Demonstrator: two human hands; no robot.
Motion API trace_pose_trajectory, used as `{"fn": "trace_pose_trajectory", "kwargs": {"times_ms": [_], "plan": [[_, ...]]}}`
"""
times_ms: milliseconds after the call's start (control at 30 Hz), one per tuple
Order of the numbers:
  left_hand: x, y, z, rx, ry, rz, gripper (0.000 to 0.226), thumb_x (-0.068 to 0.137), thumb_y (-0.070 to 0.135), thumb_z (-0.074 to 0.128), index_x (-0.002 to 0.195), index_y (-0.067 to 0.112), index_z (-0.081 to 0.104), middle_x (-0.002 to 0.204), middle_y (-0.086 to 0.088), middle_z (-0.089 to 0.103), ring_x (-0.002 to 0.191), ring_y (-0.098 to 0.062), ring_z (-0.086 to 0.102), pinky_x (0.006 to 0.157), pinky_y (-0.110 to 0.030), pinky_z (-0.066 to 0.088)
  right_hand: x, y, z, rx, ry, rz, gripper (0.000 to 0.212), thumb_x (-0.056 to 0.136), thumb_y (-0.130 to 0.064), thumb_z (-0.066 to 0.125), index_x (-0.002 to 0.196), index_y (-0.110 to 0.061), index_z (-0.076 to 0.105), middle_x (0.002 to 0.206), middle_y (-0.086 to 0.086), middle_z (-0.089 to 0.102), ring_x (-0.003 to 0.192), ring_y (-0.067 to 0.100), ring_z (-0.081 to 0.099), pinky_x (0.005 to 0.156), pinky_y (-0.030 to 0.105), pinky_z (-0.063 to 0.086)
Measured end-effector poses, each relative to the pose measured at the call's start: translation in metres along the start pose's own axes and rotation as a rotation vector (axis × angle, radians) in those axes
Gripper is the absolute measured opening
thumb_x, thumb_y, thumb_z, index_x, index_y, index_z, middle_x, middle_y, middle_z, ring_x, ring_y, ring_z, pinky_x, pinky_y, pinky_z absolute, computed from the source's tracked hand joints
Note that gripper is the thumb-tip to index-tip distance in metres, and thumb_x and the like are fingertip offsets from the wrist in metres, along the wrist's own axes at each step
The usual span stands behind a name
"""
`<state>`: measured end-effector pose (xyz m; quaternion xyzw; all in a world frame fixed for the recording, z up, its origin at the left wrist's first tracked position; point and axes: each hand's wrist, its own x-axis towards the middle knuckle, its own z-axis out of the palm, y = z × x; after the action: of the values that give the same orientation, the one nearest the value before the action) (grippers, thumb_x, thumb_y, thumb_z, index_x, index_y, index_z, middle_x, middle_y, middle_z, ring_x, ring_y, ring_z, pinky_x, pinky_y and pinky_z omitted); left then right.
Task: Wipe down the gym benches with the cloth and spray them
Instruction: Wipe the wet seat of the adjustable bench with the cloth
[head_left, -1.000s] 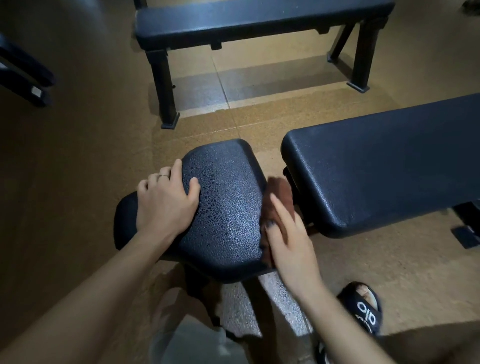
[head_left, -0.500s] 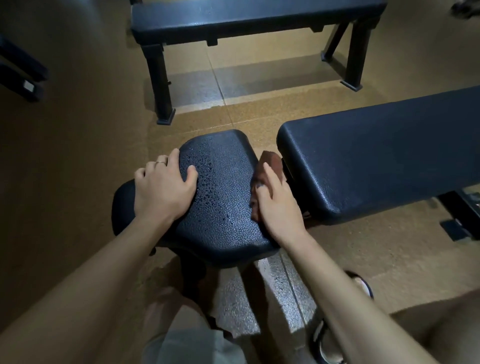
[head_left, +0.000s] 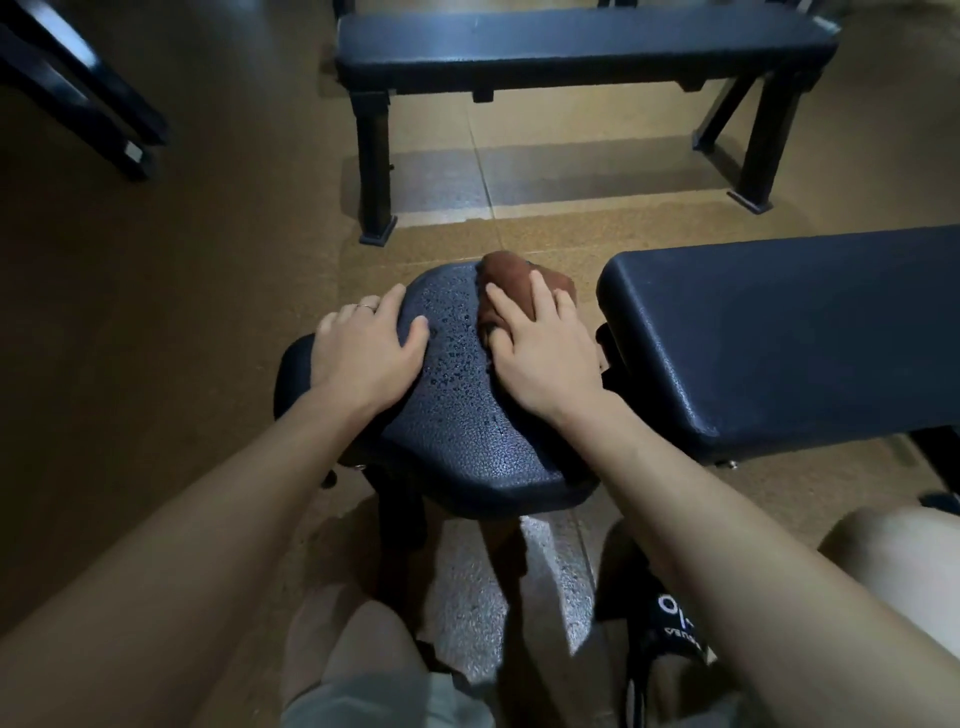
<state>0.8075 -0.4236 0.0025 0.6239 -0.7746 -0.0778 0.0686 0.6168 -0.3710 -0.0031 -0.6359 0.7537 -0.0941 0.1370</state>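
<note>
The right hand (head_left: 545, 358) lies flat on a brown cloth (head_left: 511, 283) at the far right corner of the seat pad (head_left: 467, 431), its fingers (head_left: 540, 296) straight and spread, pressing the cloth down on the pad without curling round it. The cloth is bunched, and part of it spills past the pad's far edge and right edge. The left hand (head_left: 363, 353) rests on the pad's left edge, fingers relaxed and draped over the side, thumb lying on the top surface; it holds nothing. A ring (head_left: 367, 307) sits on one of its fingers.

The seat pad is dark and pebbled, and beads of liquid (head_left: 452, 332) cover the strip between the two hands and trail toward the near edge. Just beside the pad's right edge, with a narrow gap between, lies the long back pad (head_left: 789, 338) of the same bench, its surface dark and without visible drops. Beyond both, well apart across the brown floor (head_left: 182, 312), stands a flat bench (head_left: 587, 47) on black legs. A dark frame (head_left: 78, 98) shows at the upper left corner. Near the lower edge are the person's knees and a black slipper (head_left: 665, 623) with white lettering under the right forearm.
</note>
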Motion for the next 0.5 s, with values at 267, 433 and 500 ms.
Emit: {"fn": "trace_pose_trajectory", "kwargs": {"times_ms": [267,433,500], "plan": [[-0.024,-0.048,-0.005,-0.253,0.023,-0.312,0.043,0.106,0.044,0.027,0.125,0.023,0.06,0.127,-0.006,0.058,0.115,-0.031,0.055,0.092,-0.048,0.048,-0.104,-0.032,0.016,-0.114,0.013,-0.372,0.061,0.096,-0.046,0.036,0.156,-0.039,0.038,0.167,0.007,0.031,0.152,0.036,0.029,0.123,0.055,0.025],[-0.027,-0.045,-0.006,-0.277,0.071,-0.321,0.041,0.105,0.04,0.026,0.12,0.024,0.06,0.121,-0.003,0.059,0.111,-0.028,0.056,0.089,-0.048,0.049,-0.001,-0.057,0.015,-0.145,-0.027,-0.445,0.064,0.095,-0.05,0.018,0.156,-0.045,0.035,0.168,0.003,0.029,0.154,0.032,0.024,0.125,0.051,0.017],[-0.029,-0.045,-0.006,-0.271,0.077,-0.333,0.04,0.105,0.039,0.025,0.118,0.024,0.06,0.119,-0.003,0.059,0.11,-0.028,0.056,0.09,-0.049,0.049,0.036,-0.068,0.015,-0.166,-0.027,-0.406,0.059,0.099,-0.049,0.022,0.156,-0.044,0.036,0.168,0.003,0.029,0.155,0.031,0.022,0.126,0.05,0.013]]}}
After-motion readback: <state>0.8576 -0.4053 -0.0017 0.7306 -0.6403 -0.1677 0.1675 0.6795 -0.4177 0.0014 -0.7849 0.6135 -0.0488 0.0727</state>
